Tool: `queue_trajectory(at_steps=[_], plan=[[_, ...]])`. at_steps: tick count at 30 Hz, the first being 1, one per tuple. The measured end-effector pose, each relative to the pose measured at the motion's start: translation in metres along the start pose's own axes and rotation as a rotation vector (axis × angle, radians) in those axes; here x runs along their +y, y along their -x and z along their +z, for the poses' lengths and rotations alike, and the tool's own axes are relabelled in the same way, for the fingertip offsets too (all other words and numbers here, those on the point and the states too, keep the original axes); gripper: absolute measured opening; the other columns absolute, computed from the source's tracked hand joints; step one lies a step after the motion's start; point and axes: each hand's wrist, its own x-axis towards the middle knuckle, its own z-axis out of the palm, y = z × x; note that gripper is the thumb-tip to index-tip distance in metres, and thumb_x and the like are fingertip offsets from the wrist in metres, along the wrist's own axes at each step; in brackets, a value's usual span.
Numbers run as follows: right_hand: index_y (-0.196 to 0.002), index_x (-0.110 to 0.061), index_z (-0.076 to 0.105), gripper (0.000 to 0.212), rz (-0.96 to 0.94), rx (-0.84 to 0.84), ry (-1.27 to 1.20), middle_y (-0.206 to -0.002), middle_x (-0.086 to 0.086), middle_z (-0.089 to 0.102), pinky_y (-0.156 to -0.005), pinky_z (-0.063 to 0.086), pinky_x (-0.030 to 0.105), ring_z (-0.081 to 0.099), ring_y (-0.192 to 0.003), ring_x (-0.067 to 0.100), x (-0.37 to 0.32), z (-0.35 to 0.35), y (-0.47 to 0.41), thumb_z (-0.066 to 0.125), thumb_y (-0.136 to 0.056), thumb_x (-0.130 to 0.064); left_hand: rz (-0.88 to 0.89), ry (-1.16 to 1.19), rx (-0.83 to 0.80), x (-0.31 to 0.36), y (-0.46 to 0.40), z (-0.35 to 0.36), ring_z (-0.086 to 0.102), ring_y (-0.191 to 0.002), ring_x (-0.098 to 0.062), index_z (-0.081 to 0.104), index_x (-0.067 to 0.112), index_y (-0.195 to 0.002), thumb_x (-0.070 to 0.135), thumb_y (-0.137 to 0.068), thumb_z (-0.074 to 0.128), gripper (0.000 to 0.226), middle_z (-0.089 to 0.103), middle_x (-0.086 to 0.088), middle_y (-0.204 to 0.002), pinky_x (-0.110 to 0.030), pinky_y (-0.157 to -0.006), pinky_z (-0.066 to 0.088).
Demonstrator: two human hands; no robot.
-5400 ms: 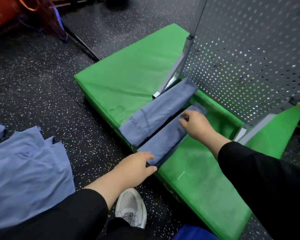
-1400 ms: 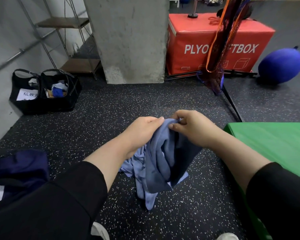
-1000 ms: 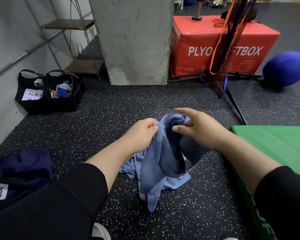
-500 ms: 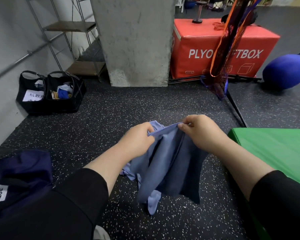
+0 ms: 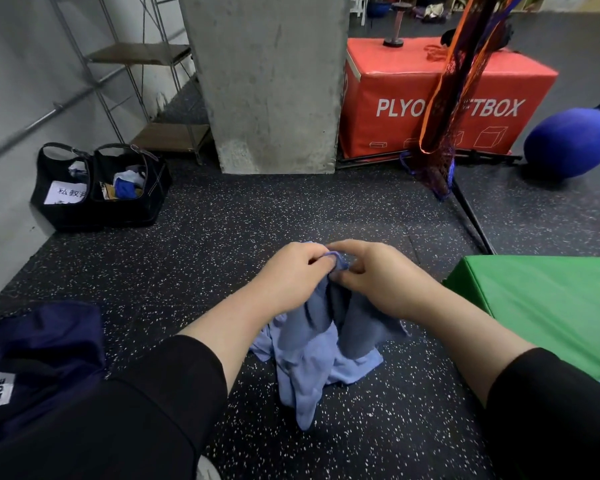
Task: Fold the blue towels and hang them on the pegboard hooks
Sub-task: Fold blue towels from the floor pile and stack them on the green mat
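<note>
A crumpled blue towel (image 5: 312,355) hangs from both my hands over the speckled black floor, its lower end touching the floor. My left hand (image 5: 291,275) pinches the towel's top edge. My right hand (image 5: 374,275) pinches the same edge right beside it, the fingertips of both hands almost meeting. The pegboard and its hooks are out of view.
A green mat (image 5: 548,306) lies at the right. A concrete pillar (image 5: 267,81), a red plyo box (image 5: 440,98) and a blue ball (image 5: 568,143) stand behind. Two black bags (image 5: 97,185) sit at the left wall; a dark navy garment (image 5: 39,362) lies at lower left.
My hands have come together at the towel's top edge, which was stretched between them half a second ago. Earlier I turned away from the mat with the folded towels.
</note>
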Motion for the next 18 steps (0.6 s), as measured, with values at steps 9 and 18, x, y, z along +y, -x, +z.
queue_trajectory(at_steps=[9,18], plan=[[-0.09,-0.019,0.063,0.019,0.141,0.124,0.08,-0.074,-0.002,0.066,-0.064,0.046,0.032,0.061,-0.074,0.024,0.007,0.0,-0.004,0.058,-0.097,-0.036,-0.212,-0.304,0.076,-0.024,-0.003,-0.008,0.061,-0.078,-0.032,0.066,0.01,-0.085,0.021,-0.088,0.057,0.015,0.069,-0.009,-0.08,-0.035,-0.065,0.047],[-0.126,-0.04,0.06,0.043,0.129,0.098,0.014,-0.059,-0.014,0.054,-0.063,0.04,0.025,0.054,-0.06,-0.001,0.007,-0.01,-0.003,0.074,-0.086,-0.034,-0.067,0.052,0.085,-0.022,0.002,-0.013,0.049,-0.067,-0.018,0.065,0.014,-0.092,0.028,-0.105,0.049,0.025,0.064,-0.019,-0.081,-0.039,-0.065,0.044]])
